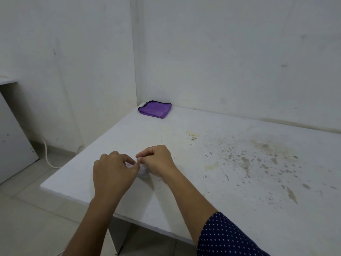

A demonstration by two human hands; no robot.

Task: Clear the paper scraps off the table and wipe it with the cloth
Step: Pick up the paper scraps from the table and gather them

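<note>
Both hands meet over table (184, 137) near its left front edge. Left hand (113, 173) & right hand (157, 161) both pinch crumpled white paper (143, 171), fingers curled tight. Purple cloth (155, 109) folded at far corner, well apart. Stains on right side. No readable writing.

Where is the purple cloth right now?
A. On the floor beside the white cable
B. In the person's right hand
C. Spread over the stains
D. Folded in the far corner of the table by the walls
D: the purple cloth lies folded in the far corner of the table, untouched, while the left hand and right hand are together over white paper scraps near the front edge.
</note>
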